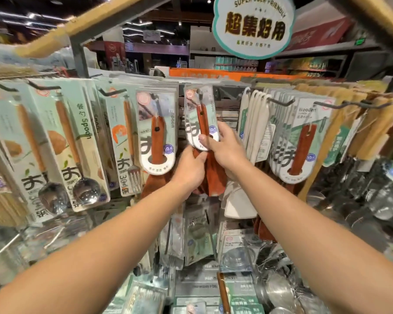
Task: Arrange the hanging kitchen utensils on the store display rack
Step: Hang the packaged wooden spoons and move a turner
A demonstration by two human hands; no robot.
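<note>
Nearest the camera, two bare forearms reach up and forward from the lower corners. Below them, low on the rack, lie blurred packets, among them a pack marked as foil (199, 285) and some steel ware (279, 288) at lower right.

The left hand (188, 168) is curled about the broad reddish-brown blade of a wooden spatula (201, 123), gripping it from the left side beneath the card. The right hand (225, 148) holds the same item higher up, thumb pressed on the lower front edge of its white card and fingers wrapped behind. The spatula hangs upright at the centre of the rack; the top of its card sits at a dark metal hook (199, 92), though whether the hook passes through the card hole cannot be told.

Just left hangs a row of matching carded spatulas (156, 128) on their own peg. Further left are a carded fork (132, 141) and two carded steel spoons (84, 155). To the right hang white utensils (256, 123), then cards marked "Wooden" (304, 141), then pale wooden handles (368, 123).

Overhead, a round sign (254, 26) reads "SUPER USER-FRIENDLY". Beyond it are dim store aisles and ceiling lights.
</note>
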